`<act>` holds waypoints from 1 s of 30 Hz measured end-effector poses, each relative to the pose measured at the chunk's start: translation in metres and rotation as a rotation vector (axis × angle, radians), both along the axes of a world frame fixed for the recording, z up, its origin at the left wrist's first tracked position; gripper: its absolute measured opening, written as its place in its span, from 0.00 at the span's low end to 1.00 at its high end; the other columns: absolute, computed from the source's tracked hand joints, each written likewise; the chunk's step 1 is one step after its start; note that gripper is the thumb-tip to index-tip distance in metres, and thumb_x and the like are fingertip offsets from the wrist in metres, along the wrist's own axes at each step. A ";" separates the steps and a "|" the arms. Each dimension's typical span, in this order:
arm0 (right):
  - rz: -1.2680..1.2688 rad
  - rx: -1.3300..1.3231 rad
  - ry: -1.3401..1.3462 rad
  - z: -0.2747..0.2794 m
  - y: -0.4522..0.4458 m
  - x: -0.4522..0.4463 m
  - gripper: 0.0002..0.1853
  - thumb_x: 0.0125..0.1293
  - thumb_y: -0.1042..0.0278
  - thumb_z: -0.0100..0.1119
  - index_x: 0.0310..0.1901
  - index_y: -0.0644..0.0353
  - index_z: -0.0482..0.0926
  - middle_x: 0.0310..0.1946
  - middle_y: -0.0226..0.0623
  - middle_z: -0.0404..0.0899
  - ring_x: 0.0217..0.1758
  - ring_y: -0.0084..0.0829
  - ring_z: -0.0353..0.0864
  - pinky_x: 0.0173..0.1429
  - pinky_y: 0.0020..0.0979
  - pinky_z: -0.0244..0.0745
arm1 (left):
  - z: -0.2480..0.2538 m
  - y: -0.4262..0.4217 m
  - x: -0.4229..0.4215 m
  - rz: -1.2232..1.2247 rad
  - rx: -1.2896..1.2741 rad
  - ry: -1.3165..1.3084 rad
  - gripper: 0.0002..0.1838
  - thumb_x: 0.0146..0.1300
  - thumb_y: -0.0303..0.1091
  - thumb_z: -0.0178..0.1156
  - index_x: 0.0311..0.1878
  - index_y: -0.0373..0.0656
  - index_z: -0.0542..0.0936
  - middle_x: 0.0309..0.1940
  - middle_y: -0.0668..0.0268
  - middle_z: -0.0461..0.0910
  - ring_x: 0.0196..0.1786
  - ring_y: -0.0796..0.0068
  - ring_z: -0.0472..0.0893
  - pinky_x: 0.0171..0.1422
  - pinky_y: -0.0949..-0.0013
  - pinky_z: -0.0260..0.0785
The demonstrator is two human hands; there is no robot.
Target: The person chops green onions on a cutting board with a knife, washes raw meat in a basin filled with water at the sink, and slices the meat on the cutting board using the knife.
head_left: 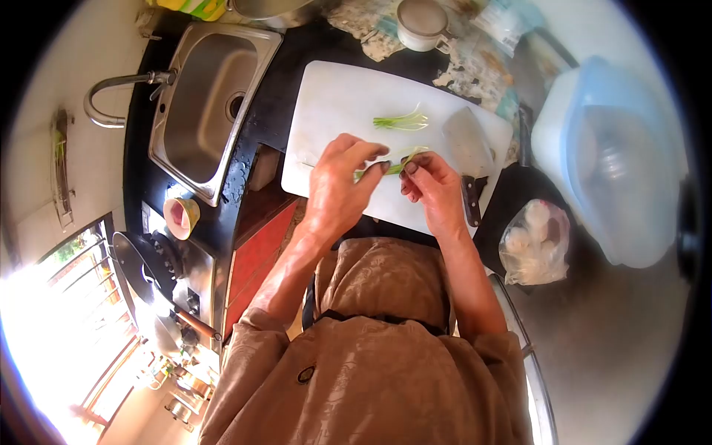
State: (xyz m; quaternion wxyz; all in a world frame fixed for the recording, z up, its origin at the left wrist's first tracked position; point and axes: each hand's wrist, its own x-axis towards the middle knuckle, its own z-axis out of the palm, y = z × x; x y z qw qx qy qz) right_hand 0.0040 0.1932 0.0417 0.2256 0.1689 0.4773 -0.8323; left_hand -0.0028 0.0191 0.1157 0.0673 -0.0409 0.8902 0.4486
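Over the white cutting board (pixel 334 96), my right hand (pixel 432 182) pinches a few thin green stalks (pixel 395 170) near their pale ends. My left hand (pixel 345 178) is at the other end of the stalks, thumb and index finger apart, with a gap between the fingertips. Whether its thumb touches the stalks is hard to tell. A small bunch of green stalks with pale ends (pixel 401 120) lies on the board just beyond my hands. To the right, a cleaver (pixel 469 141) rests on the board, its dark handle toward me.
A steel sink (pixel 208 96) with a faucet is at the left, a small bowl (pixel 181 217) and a pan (pixel 133 259) nearer me. At the right are a plastic bag of white round items (pixel 534 241) and a large pale blue tub (pixel 619 163). A lidded cup (pixel 421 22) stands behind the board.
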 end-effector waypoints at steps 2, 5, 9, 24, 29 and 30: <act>0.021 0.045 -0.009 0.004 0.001 0.004 0.05 0.70 0.70 0.62 0.42 0.61 0.81 0.30 0.30 0.81 0.29 0.19 0.78 0.31 0.22 0.67 | -0.006 0.005 -0.005 0.022 0.001 0.018 0.08 0.62 0.27 0.69 0.45 0.41 0.85 0.40 0.63 0.81 0.39 0.70 0.81 0.42 0.66 0.74; -0.040 0.149 -0.067 -0.007 0.002 -0.003 0.07 0.70 0.67 0.61 0.43 0.61 0.81 0.31 0.31 0.82 0.29 0.19 0.78 0.30 0.22 0.67 | -0.017 -0.006 0.006 0.097 -0.085 0.048 0.05 0.62 0.26 0.68 0.40 0.41 0.84 0.37 0.65 0.81 0.37 0.73 0.81 0.40 0.68 0.74; -0.063 0.191 -0.185 -0.033 -0.002 -0.022 0.09 0.69 0.64 0.61 0.43 0.61 0.81 0.32 0.32 0.83 0.29 0.20 0.79 0.30 0.23 0.66 | -0.059 -0.031 0.038 -0.054 -0.342 0.090 0.05 0.61 0.26 0.67 0.40 0.43 0.84 0.37 0.63 0.79 0.43 0.63 0.80 0.49 0.60 0.74; -0.020 0.713 0.080 -0.024 0.059 0.024 0.18 0.68 0.68 0.62 0.58 0.62 0.80 0.36 0.34 0.84 0.32 0.28 0.82 0.36 0.29 0.76 | -0.123 -0.007 0.028 -0.300 -0.453 0.242 0.20 0.51 0.34 0.73 0.49 0.50 0.83 0.48 0.67 0.77 0.54 0.58 0.74 0.59 0.51 0.64; 0.251 1.486 0.361 -0.020 0.085 0.045 0.32 0.55 0.67 0.72 0.64 0.53 0.76 0.46 0.38 0.77 0.52 0.44 0.78 0.54 0.41 0.77 | -0.135 0.000 0.008 -0.406 -0.461 0.351 0.15 0.50 0.33 0.73 0.42 0.51 0.83 0.44 0.68 0.77 0.50 0.59 0.75 0.56 0.52 0.65; 0.239 1.489 0.355 -0.020 0.087 0.044 0.32 0.55 0.67 0.72 0.64 0.53 0.76 0.46 0.38 0.77 0.52 0.44 0.78 0.54 0.41 0.77 | -0.137 0.003 0.003 -0.418 -0.470 0.393 0.14 0.49 0.32 0.73 0.40 0.51 0.83 0.43 0.68 0.77 0.49 0.60 0.75 0.55 0.52 0.65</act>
